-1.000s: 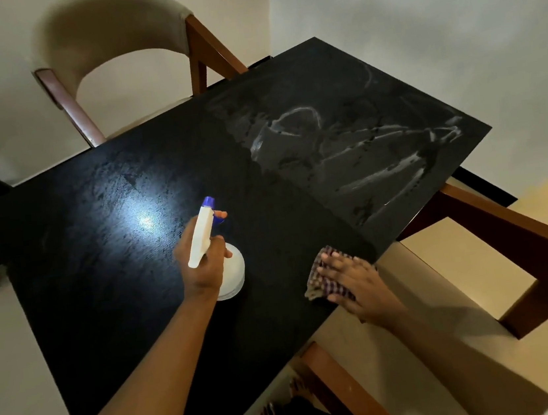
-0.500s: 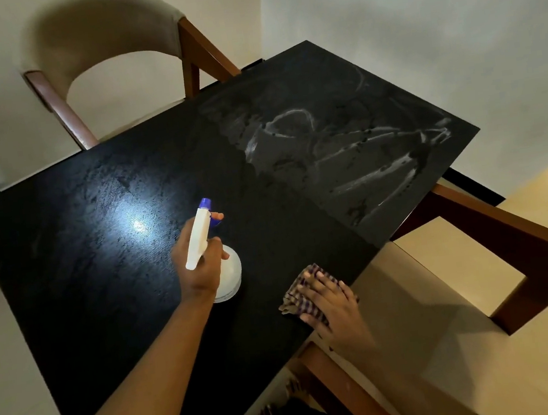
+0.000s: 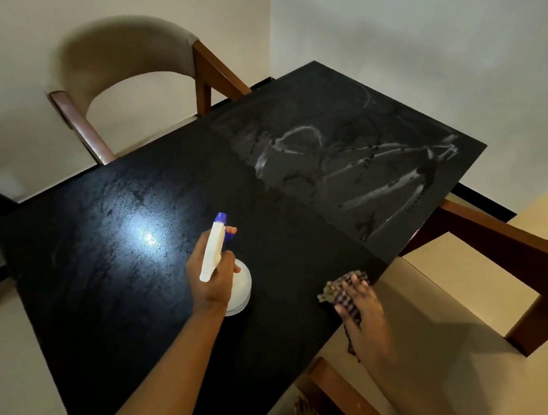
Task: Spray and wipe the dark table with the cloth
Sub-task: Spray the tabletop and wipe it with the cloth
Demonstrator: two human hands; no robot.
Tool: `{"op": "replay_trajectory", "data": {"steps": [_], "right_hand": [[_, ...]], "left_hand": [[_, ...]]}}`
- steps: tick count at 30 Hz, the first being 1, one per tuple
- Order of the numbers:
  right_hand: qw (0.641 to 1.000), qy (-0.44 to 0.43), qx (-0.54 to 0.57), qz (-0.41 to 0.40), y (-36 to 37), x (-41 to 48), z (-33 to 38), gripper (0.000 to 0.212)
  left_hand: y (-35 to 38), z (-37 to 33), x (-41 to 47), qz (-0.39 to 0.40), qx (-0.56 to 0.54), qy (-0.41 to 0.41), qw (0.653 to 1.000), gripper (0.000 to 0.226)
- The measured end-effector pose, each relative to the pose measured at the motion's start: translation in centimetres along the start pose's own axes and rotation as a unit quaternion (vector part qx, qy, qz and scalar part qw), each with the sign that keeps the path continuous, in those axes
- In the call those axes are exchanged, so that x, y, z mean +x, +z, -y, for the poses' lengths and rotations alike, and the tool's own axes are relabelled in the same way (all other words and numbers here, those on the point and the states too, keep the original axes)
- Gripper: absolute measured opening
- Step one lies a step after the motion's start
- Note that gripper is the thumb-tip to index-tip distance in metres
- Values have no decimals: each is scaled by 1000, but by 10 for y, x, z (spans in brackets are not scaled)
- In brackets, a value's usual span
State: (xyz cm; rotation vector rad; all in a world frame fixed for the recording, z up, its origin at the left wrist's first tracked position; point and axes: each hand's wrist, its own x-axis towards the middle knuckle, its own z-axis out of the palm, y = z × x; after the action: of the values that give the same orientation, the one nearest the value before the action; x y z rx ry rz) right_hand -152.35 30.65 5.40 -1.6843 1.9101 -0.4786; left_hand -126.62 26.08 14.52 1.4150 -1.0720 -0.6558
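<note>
dark matte table [image 3: 111,268] filled the frame, streaks [image 3: 384,190] upper right. left hand [image 3: 212,280] gripped the white, blue-nozzled spray bottle [image 3: 214,249] at centre; right hand [image 3: 360,303] pressed flat on the checked cloth [image 3: 341,290] at the lower-right edge. best bet: mist the dry left half, wipe overlapping.

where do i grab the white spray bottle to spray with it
Grip the white plastic spray bottle just under its trigger head, fingers coming from the back, opposite the blue nozzle. The round body below is wider, and from there a forefinger reaches the trigger, as the left hand shows.
</note>
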Motion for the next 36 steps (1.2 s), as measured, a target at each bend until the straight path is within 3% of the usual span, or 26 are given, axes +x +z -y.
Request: {"op": "replay_trajectory", "data": {"steps": [5, 9, 14, 19, 22, 28, 31, 36], "right_hand": [[989, 79, 123, 19, -32, 10, 30, 52], [985, 44, 165, 25, -53, 66, 78, 51], [982, -60, 175, 39, -28, 191, 149, 47], [972, -210, 97, 41, 23, 336, 236, 42], [965, -255, 33, 47, 60, 406, 287, 44], [958, -262, -80, 78, 133, 481, 330, 51], [942, -299, -139, 56, 159, 498, 336, 53], [930, -298, -198, 88, 166, 514, 352, 58]], "left_hand": [[-3, -1, 17, -11, -24, -28, 999, 39], [-4, 2, 56, -41, -18, -42, 998, 39], [1, 3, 134, -85, -6, -27, 996, 31], [12, 16, 219, -109, -8, -2, 994, 36], [19, 26, 259, -136, -23, 17, 990, 47], [27, 55, 297, -148, -30, 43, 988, 50], [26, 69, 306, -143, -24, 55, 988, 46], [27, 82, 310, -137, 5, 21, 990, 47]]}}
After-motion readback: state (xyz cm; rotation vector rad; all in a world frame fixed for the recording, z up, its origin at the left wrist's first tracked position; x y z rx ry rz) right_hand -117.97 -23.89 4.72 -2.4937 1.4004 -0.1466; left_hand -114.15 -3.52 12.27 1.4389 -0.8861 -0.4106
